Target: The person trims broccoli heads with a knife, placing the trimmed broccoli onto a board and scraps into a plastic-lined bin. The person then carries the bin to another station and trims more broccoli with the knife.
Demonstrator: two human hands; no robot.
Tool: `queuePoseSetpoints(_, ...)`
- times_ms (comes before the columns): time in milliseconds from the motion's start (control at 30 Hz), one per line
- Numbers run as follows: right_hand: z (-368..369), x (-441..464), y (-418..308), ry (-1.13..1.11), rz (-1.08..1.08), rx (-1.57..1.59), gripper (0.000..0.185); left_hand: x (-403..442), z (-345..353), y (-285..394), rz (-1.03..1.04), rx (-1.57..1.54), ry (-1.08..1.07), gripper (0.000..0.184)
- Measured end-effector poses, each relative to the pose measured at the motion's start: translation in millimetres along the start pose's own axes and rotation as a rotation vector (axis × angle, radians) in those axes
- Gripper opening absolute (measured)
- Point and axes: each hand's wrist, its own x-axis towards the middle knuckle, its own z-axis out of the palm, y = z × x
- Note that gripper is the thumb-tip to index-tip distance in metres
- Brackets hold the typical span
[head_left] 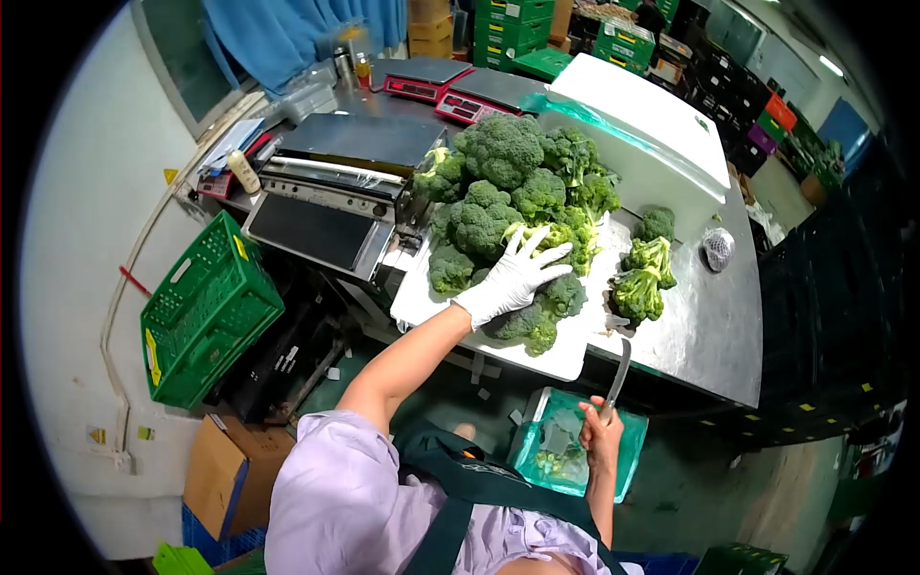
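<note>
My left hand (517,278), in a white glove, rests with fingers spread on a heap of broccoli heads (500,151). The heap covers much of a white cutting board (565,359) at the table's front edge. In my bare right hand (601,436) is a knife (623,369), gripped by its handle, blade pointing up beside the board's right corner. A few more broccoli pieces (642,292) lie on the metal table to the right of the board. Below the right hand stands a bin lined with green plastic (546,407), with scraps inside.
A wrapping machine (316,225) stands left of the board. Behind are red-fronted scales (417,88) and a white foam box (637,125). A netted ball-like item (717,249) sits on the right of the table. A green crate (211,311) is tilted at the left, above a cardboard box (230,474).
</note>
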Motion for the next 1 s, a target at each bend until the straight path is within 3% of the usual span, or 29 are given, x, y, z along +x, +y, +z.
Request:
queuePoseSetpoints(133,4,13,-7,0.072,-0.020,-0.001,0.028,-3,-18,3,0.014,-0.152,-0.055,0.069)
queuePoseSetpoints(200,1,16,-9,0.117,-0.017,-0.021,0.030,-14,-27,4,-0.005,-0.230,0.066,0.059)
queuePoseSetpoints(333,-29,28,3,0.217,-0.033,-0.170,0.038,-60,-17,22,-0.329,-0.435,0.431,0.039)
queuePoseSetpoints(400,-54,41,12,0.250,-0.039,-0.264,0.040,-88,-19,37,-0.532,-0.479,0.440,0.034)
queuePoseSetpoints(467,-79,58,13,0.354,-0.178,-0.614,0.041,-110,-25,49,-0.642,-0.404,0.442,0.032)
queuePoseSetpoints(600,-112,107,-14,0.457,-0.408,-0.978,0.044,-156,-10,48,-0.873,-0.204,0.403,0.032)
queuePoseSetpoints(667,-117,132,-34,0.494,-0.436,-1.047,0.046,-170,-8,48,-0.972,-0.216,0.402,0.032)
queuePoseSetpoints(700,-115,139,-50,0.487,-0.339,-1.041,0.045,-178,-4,48,-1.027,-0.247,0.398,0.032)
queuePoseSetpoints(800,-126,169,-60,0.582,-0.560,-1.040,0.044,-191,-8,53,-1.027,-0.198,0.374,0.032)
queuePoseSetpoints(1000,-154,228,-56,0.705,-0.589,-1.181,0.049,-200,-24,81,-1.195,-0.216,0.361,0.031)
